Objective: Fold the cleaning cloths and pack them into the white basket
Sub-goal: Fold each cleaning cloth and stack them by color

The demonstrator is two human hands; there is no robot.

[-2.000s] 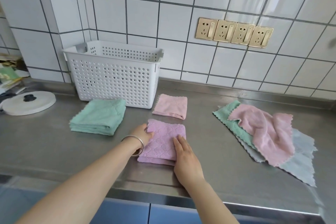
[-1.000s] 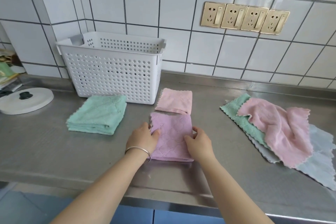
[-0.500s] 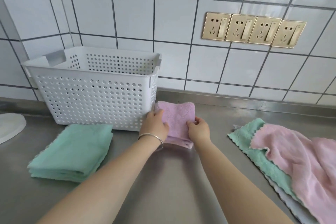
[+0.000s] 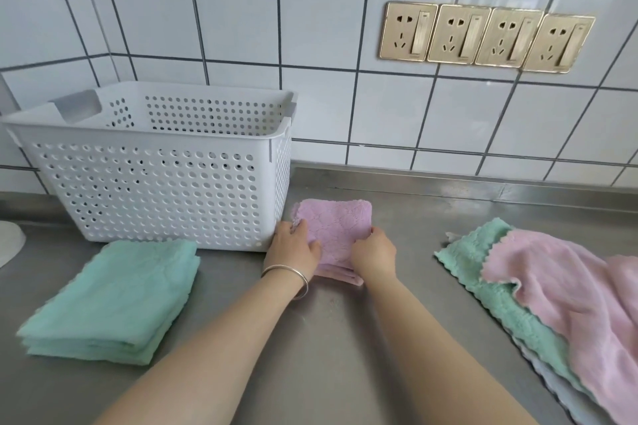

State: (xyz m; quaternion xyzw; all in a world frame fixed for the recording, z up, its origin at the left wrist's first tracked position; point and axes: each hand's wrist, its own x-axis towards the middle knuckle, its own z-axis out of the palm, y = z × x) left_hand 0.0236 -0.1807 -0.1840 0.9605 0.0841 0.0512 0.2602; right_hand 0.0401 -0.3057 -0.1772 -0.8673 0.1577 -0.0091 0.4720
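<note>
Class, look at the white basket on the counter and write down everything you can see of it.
The white basket is a rectangular plastic tub with round holes through its walls, a solid rim and a cut-out handle at its left end. It stands upright on the steel counter against the tiled wall, and looks empty as far as the view shows. The left hand and a folded purple cloth lie by its right front corner; folded green cloths lie before it.

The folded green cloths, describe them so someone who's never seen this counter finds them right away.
Start at the white basket against the tiled wall. Just in front of it on the steel counter, toward its left end, lies the stack of folded green cloths. Unlike the green cloth on the right, it is neatly squared, with nothing on top.
</note>
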